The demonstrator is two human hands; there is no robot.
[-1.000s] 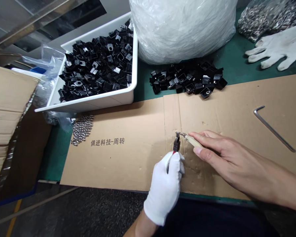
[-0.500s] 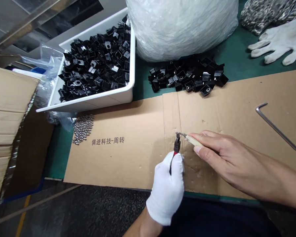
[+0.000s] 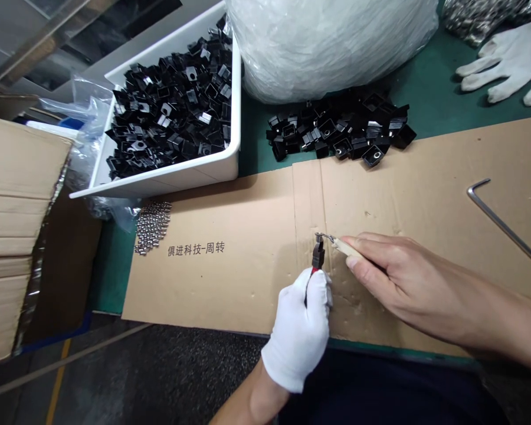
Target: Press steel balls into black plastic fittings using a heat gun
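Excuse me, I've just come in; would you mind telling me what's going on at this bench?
A person is working over a flat tan cardboard sheet. Their white-gloved left hand grips a small black-and-red hand tool, whose tip meets the metal hook of a wooden-handled tool in their bare right hand. Beyond, square black plastic parts fill a white plastic tub and lie piled on the green mat; a steel L-shaped hex key rests on the cardboard.

"Bright enough?"

"Yes, even light, seemingly from above, with soft glare on the plastic sack (image 3: 331, 47)."

"Shadows?"

"Faint, under the right hand (image 3: 407, 277) on the cardboard sheet (image 3: 230, 289). Focus looks sharp, but the wide lens bends the white tray (image 3: 172, 179) slightly."
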